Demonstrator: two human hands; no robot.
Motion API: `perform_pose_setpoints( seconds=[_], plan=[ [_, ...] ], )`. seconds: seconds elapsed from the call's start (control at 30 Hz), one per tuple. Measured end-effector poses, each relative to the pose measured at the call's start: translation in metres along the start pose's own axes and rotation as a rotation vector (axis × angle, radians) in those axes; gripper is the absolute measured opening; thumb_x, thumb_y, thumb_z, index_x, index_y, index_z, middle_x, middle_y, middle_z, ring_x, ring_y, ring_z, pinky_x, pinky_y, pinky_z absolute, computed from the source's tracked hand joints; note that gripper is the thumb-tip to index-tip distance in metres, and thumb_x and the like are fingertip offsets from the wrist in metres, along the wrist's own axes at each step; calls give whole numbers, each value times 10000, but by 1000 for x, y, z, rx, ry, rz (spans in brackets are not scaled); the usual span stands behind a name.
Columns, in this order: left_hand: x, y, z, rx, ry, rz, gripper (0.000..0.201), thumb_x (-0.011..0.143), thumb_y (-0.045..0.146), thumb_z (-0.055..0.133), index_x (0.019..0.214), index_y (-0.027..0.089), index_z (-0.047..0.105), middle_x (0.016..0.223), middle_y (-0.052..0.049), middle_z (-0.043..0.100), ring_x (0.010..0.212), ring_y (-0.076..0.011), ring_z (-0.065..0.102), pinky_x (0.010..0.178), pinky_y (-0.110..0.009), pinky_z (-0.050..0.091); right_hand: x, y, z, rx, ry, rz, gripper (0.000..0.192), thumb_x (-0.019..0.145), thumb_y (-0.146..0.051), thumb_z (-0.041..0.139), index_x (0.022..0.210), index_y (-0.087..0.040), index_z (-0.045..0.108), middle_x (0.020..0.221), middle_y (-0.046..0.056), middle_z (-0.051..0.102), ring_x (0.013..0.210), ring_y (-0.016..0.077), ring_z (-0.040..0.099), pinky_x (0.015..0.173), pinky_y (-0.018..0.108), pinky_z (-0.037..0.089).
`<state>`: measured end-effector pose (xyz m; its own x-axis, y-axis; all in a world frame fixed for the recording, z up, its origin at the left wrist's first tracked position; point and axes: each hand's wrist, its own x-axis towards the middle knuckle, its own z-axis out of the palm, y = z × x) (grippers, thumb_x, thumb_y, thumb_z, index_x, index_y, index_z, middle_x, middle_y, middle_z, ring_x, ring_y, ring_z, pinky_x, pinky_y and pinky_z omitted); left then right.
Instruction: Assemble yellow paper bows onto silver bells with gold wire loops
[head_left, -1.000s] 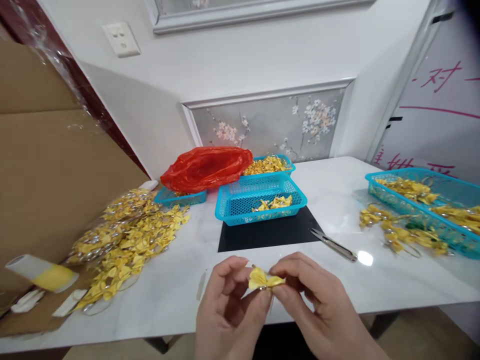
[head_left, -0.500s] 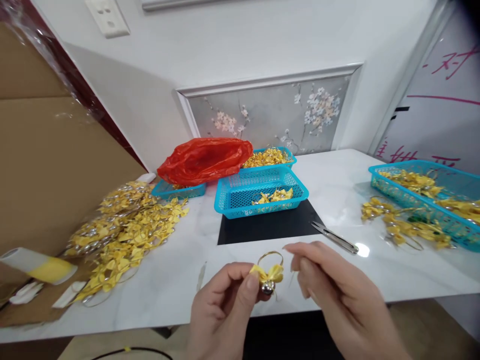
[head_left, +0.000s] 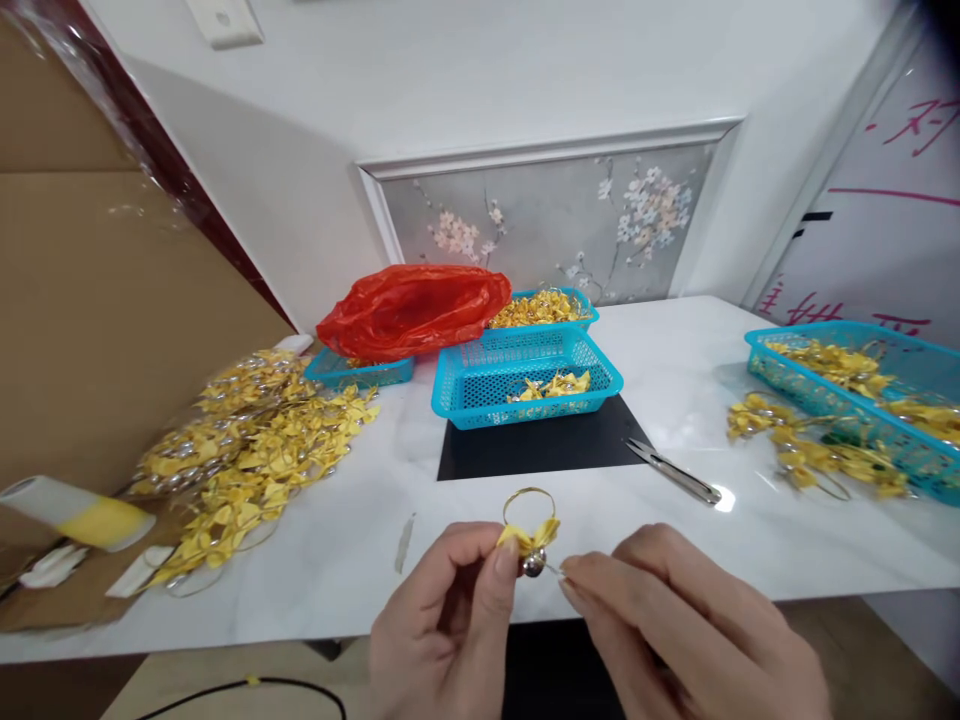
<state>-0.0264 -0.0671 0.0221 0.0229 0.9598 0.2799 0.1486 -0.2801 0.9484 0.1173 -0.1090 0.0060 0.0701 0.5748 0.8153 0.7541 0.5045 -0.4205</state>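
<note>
pinching a yellow bow between thumb and forefinger of the left hand, low centre over the near edge of the table. bow carries a small silver bell under the knot and a gold loop standing up above it. left grip is closed on the bow, firm by the look of it.

right hand sits just right of the bell, fingertips pinched on what looks like a thin wire tail coming off the bell. too fine to be sure it's actually gripped; call it closed on the tail, low confidence.

how i'd run this step, judging from the frame only:
- keep the left pinch on the knot, not the wings, so the bow doesn't crush or rotate
- pull the tail straight out along its own line, no side load on the bell
- keep the loop upright and clear of both thumbs
- hold the piece over the table, not past the edge, so a dropped bell lands on it

around it: snips right of a black mat, blue basket with a few bows behind the mat, red bag further back, big pile of bows left, another basket far right.
</note>
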Motion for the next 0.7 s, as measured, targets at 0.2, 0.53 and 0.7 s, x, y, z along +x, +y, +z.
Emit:
perform_pose_setpoints(
  seconds=[0.2, 0.53, 0.7],
  plan=[
    [-6, 0, 9, -36, 120, 121, 77, 792, 203, 705, 742, 244, 747, 787, 1, 745, 695, -153, 664, 617, -168, 546, 3, -4, 4, -74, 23, -65, 157, 821, -16, 616, 856, -166, 648, 584, -5, 487, 421, 84, 433, 375, 202, 369],
    [-9, -3, 10, 38, 154, 181, 126, 818, 170, 667, 784, 276, 726, 825, 37, 742, 745, -126, 649, 685, -138, 528, 5, -6, 5, -124, 45, -103, 194, 802, 13, 579, 847, -167, 636, 577, -17, 471, 432, 87, 404, 376, 235, 316],
    [-13, -9, 12, 100, 194, 242, 140, 834, 136, 649, 802, 255, 716, 843, 17, 736, 769, -143, 664, 723, -179, 515, 4, -4, 14, -73, 144, -91, 198, 788, 24, 555, 804, -160, 628, 565, -20, 402, 457, 96, 345, 389, 247, 279]
  ],
)
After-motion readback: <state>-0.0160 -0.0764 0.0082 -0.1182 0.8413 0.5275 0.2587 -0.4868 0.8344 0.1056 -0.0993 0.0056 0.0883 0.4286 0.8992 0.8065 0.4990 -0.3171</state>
